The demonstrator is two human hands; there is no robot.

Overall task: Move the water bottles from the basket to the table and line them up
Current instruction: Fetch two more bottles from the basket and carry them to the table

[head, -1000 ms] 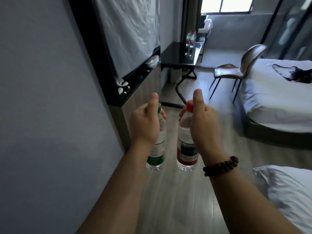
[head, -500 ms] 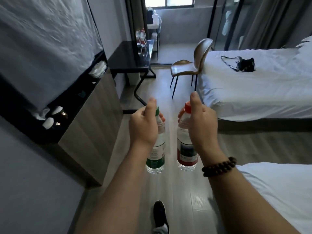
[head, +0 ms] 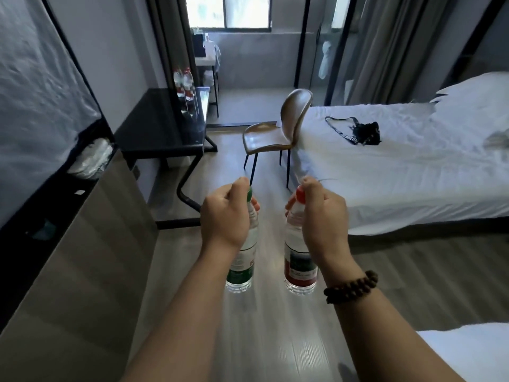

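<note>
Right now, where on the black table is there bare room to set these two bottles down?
The black table is bare over its near and middle stretch, between the wall and the edge facing the chair. Only its far end is crowded: bottles already stand there.

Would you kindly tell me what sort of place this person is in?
Most likely a hotel room, or at least a bedroom: a bed made up in white linen, a black table with water bottles standing on it, and a chair between the two.

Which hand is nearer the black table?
Left. The left hand is short of the black table, toward its right; the right hand is farther right, nearer the bed.
</note>
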